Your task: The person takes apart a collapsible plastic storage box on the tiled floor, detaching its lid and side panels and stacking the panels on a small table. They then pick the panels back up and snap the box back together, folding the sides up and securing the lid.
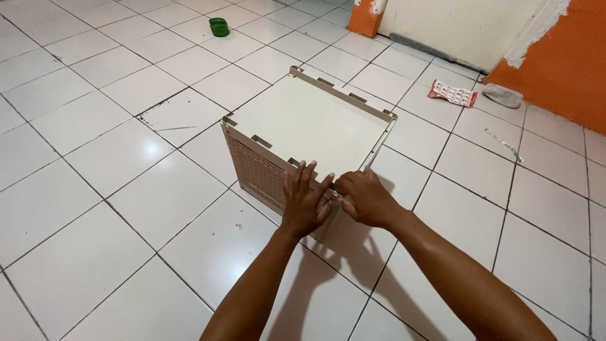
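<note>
**Two hands at the corner of a box**

Cream plastic makes up the box [303, 136] that sits on the white tile floor [95, 189]. Its top panel is flat and smooth, with little slots along the edges. The side facing the person has a woven pattern, like a basket.

Both hands meet at the near corner of the box. The left hand [304, 203] lies flat, fingers spread, pressing on the top edge and the woven side. The right hand [366, 199] is curled, and its fingertips are pressed together on something small at the corner. I cannot tell what the small part is, because the fingers hide it.

It looks like the step in hand is fixing this corner, so the top panel sits snug on the side. I think the next move needs a steady push from the flat hand, while the curled hand lines up the corner piece just right. If the panel slips, the corner may pop open.

Far off on the floor sit a green cup [219, 26], a red and white wrapper [452, 93] and a pale cloth [503, 95] near the orange wall [562, 63].
</note>
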